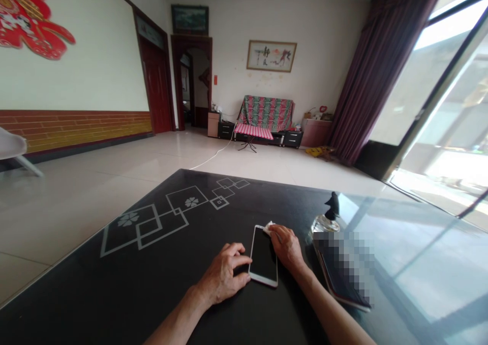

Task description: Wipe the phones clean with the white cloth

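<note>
A white-framed smartphone (264,256) lies screen up on the dark glossy table (160,294). Along its left edge rest the fingertips and thumb of my left hand (226,271); the fingers are spread and not wrapped round it. My right hand (285,244) is closed on a small white tissue (268,228), pressed at the phone's top right corner. Most of the tissue is hidden under the fingers. To the right of my right forearm lies a dark flat tablet-like thing (331,268), partly pixelated. A clear spray bottle (326,224) with a black nozzle stands just behind it.
Pale square outlines and flower shapes (160,218) decorate the tabletop's left part. Beyond its far edge is a tiled floor with a small table under a checked cloth (253,131). A white chair (13,146) is at far left, a purple curtain (385,65) at right.
</note>
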The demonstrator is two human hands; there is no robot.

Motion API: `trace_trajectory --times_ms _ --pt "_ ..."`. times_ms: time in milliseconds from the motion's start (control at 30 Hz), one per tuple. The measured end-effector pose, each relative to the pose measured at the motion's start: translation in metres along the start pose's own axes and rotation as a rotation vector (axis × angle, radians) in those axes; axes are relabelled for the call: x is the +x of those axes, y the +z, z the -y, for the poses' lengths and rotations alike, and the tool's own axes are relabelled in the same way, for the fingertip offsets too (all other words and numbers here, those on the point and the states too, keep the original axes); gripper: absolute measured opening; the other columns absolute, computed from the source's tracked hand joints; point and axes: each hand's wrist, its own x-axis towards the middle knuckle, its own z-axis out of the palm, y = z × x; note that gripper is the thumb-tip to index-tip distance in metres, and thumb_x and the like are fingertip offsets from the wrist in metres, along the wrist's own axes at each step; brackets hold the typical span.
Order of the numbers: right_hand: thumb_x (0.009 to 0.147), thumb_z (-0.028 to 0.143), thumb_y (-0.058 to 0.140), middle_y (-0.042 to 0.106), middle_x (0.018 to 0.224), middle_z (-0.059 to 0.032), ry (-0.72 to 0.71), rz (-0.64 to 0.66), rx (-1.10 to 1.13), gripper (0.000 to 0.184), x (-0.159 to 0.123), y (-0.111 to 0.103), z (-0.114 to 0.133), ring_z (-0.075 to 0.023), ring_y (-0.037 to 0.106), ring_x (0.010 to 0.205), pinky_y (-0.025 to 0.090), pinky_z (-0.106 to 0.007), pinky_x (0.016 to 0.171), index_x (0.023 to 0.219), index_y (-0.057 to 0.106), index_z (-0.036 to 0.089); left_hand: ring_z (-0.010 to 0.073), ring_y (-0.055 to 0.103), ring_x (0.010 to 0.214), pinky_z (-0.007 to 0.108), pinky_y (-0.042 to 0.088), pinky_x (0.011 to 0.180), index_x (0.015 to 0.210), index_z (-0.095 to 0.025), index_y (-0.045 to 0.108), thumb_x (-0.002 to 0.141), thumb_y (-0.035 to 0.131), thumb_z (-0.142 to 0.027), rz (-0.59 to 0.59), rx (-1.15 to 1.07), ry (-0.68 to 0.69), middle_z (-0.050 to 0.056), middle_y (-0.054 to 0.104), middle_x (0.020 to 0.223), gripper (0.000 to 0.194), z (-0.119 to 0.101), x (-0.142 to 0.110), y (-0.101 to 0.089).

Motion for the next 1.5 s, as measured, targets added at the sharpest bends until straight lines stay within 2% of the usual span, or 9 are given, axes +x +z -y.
trace_trajectory --times_ms 100,233,367,533,667,900,1200,1367,1500 --pt "0.085 0.019 0.045 0.071 0.098 -0.0048 -0.023 0.018 0.007 0.024 -0.013 -0.009 0.011 -0.0221 0.064 0.092 0.048 -0.037 0.084 0.090 0.068 0.022 0.0208 0.053 0.097 0.033 0.047 0.087 0.104 -0.026 0.070 0.071 0.068 -0.018 -0.001 0.010 0.006 0.005 0.057 0.111 0.034 0.000 0.000 0.000" --pt "0.086 0.019 0.047 0.071 0.098 -0.0035 -0.076 0.076 0.038 0.022 -0.045 -0.033 0.034 -0.0189 0.063 0.093 0.049 -0.031 0.084 0.091 0.067 0.023 0.0210 0.053 0.099 0.033 0.047 0.088 0.104 -0.026 0.070 0.071 0.068 -0.018 -0.003 0.004 0.021 0.004 0.057 0.111 0.033 0.000 -0.001 0.001" --pt "0.089 0.018 0.045 0.068 0.103 -0.0047 -0.099 0.195 0.121 0.022 -0.074 -0.056 0.056 -0.0184 0.061 0.097 0.049 -0.031 0.086 0.096 0.065 0.023 0.0206 0.054 0.099 0.033 0.047 0.088 0.104 -0.025 0.070 0.072 0.068 -0.019 -0.004 0.003 0.026 0.005 0.057 0.111 0.033 0.001 -0.001 0.002" --pt "0.090 0.016 0.045 0.067 0.106 -0.0047 -0.119 0.288 0.169 0.023 -0.085 -0.069 0.067 -0.0173 0.060 0.097 0.049 -0.030 0.086 0.099 0.064 0.024 0.0210 0.053 0.100 0.034 0.047 0.089 0.105 -0.026 0.069 0.074 0.067 -0.020 -0.020 0.013 0.037 0.004 0.057 0.111 0.032 0.002 -0.001 0.003" --pt "0.089 0.018 0.045 0.069 0.102 -0.0048 -0.118 0.239 0.169 0.022 -0.072 -0.064 0.062 -0.0181 0.062 0.095 0.050 -0.031 0.085 0.096 0.065 0.024 0.0213 0.053 0.099 0.034 0.048 0.088 0.105 -0.027 0.069 0.073 0.067 -0.020 -0.010 0.008 0.022 0.004 0.057 0.111 0.033 0.000 -0.001 0.000" --pt "0.086 0.022 0.048 0.072 0.095 -0.0052 -0.090 0.079 0.095 0.022 -0.037 -0.034 0.036 -0.0201 0.065 0.091 0.052 -0.033 0.082 0.090 0.069 0.023 0.0217 0.053 0.100 0.034 0.047 0.088 0.105 -0.026 0.069 0.071 0.068 -0.020 0.009 0.008 0.002 0.005 0.057 0.113 0.034 -0.002 0.000 -0.001" --pt "0.084 0.021 0.046 0.072 0.096 -0.0038 -0.020 0.020 0.032 0.024 -0.005 -0.003 0.008 -0.0203 0.064 0.092 0.048 -0.035 0.086 0.087 0.069 0.023 0.0208 0.053 0.098 0.033 0.047 0.088 0.105 -0.026 0.070 0.072 0.068 -0.021 0.008 0.005 0.005 0.005 0.056 0.112 0.033 0.000 0.000 0.000" --pt "0.083 0.020 0.046 0.072 0.096 -0.0042 -0.019 0.005 0.011 0.024 -0.001 0.001 0.008 -0.0207 0.064 0.091 0.047 -0.036 0.087 0.087 0.069 0.023 0.0201 0.053 0.097 0.033 0.046 0.088 0.104 -0.026 0.070 0.072 0.068 -0.020 0.012 0.005 0.009 0.004 0.056 0.112 0.033 0.000 0.000 0.000" --pt "0.084 0.019 0.045 0.071 0.096 -0.0053 -0.074 0.037 0.020 0.024 -0.018 -0.010 0.026 -0.0208 0.063 0.090 0.048 -0.036 0.086 0.087 0.068 0.022 0.0204 0.053 0.097 0.033 0.047 0.087 0.103 -0.025 0.070 0.071 0.069 -0.020 0.011 -0.001 0.004 0.005 0.057 0.111 0.032 -0.001 0.000 0.000"
